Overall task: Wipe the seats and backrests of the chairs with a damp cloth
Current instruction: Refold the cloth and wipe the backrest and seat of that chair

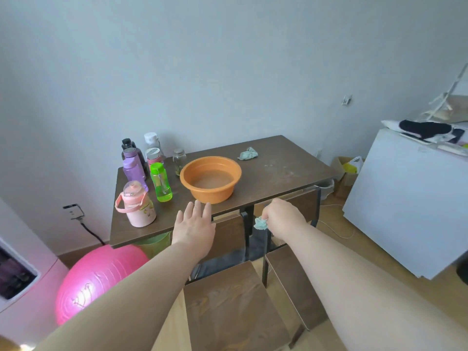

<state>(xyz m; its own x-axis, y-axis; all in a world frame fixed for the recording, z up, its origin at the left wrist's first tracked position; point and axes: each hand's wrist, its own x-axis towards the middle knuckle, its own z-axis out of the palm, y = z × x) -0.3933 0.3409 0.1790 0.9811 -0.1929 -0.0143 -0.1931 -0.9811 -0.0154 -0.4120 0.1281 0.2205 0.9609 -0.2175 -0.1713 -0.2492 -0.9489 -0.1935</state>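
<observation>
Cloth [260, 223] pinched in right hand [283, 214] before chair backrest [310, 204]; I note left hand [195, 225] flat, fingers straight, at table [278, 178] edge near basin [211, 195].

- We count seven bottles [160, 182], grouped at the left edge of the desk [278, 178].
- We see one glass jar [179, 158] among them.
- We see one basin [210, 179].
- We count two cloths: one cloth [248, 153] near the desk's far edge, a second cloth [260, 222] held off its front edge.
- We count two chairs: a left chair [228, 305] and a right chair [291, 279].
- We see one ball [101, 279].
</observation>
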